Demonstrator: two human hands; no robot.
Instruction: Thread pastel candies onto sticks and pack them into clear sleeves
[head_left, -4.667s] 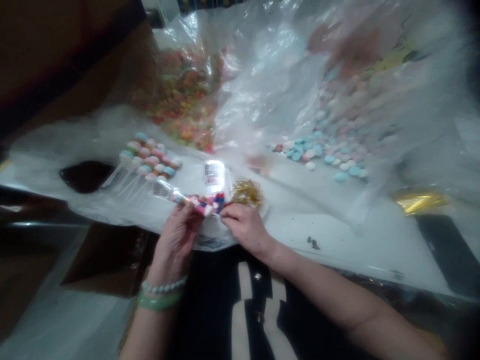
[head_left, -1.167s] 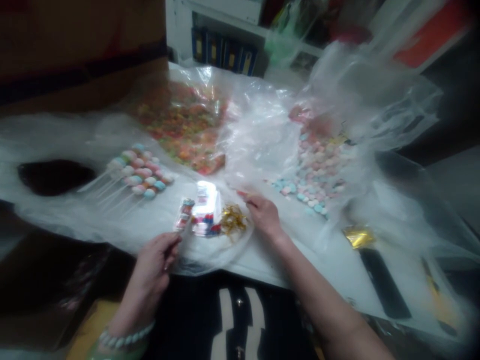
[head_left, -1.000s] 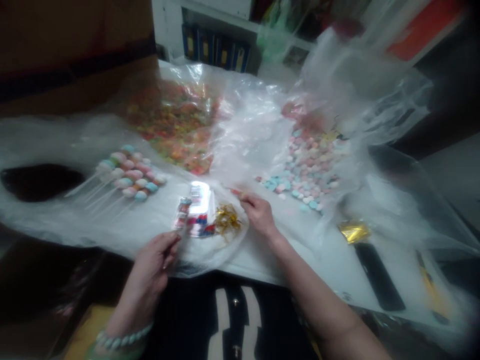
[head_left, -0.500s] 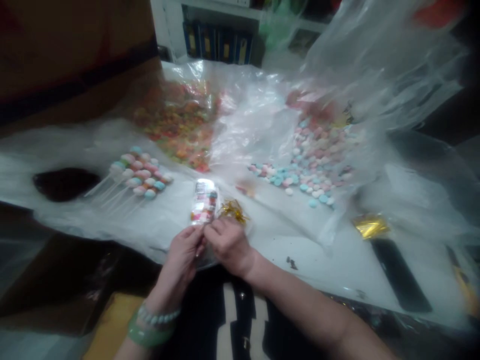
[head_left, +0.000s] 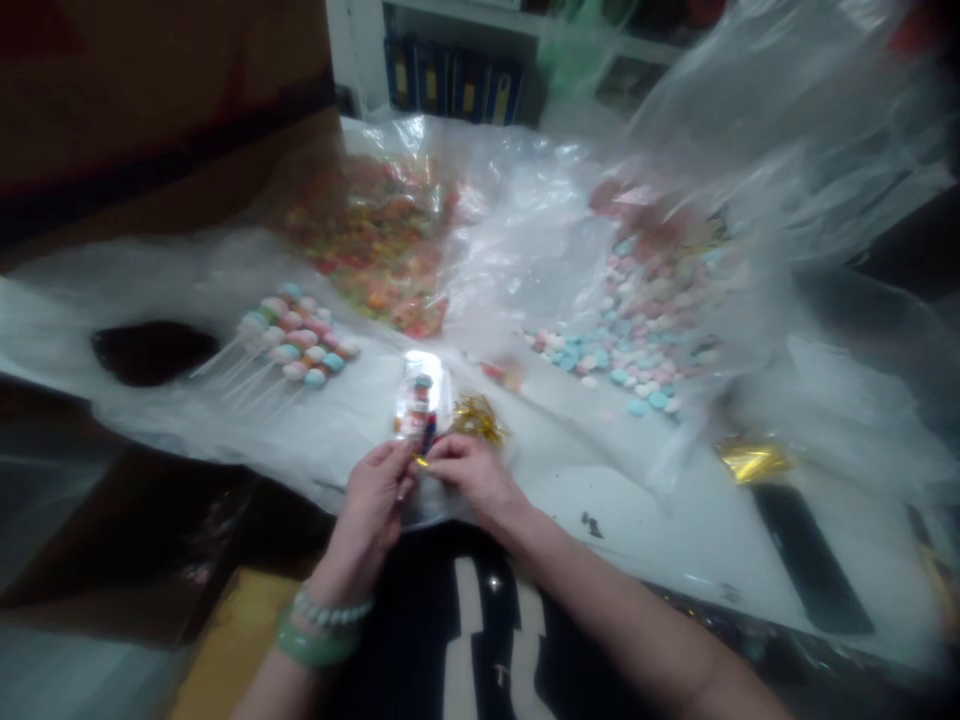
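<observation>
A clear plastic candy bag point(head_left: 418, 390) with colourful sweets inside stands upright at the near edge of the table. Its gathered lower end is pinched in my left hand point(head_left: 375, 490), which is closed. My right hand point(head_left: 476, 475) is closed too, pinching a short gold twist tie point(head_left: 422, 462) against the neck of the bag. Just beyond my right fingers lies a heap of gold twist ties point(head_left: 478, 418). To the left, candy skewers point(head_left: 300, 335) on white sticks rest side by side on plastic sheeting.
Loose orange and green gummies point(head_left: 375, 260) lie in a plastic bag behind. Pastel sweets point(head_left: 637, 330) spill from another bag at right. A gold foil packet point(head_left: 754, 460) and a dark phone-like slab point(head_left: 810, 560) lie right. A cardboard box point(head_left: 165, 120) rises at far left.
The gold twist tie now shows between my right fingertips, which have drawn slightly apart from my left ones. The whole view has shifted a little, so everything sits further right.
</observation>
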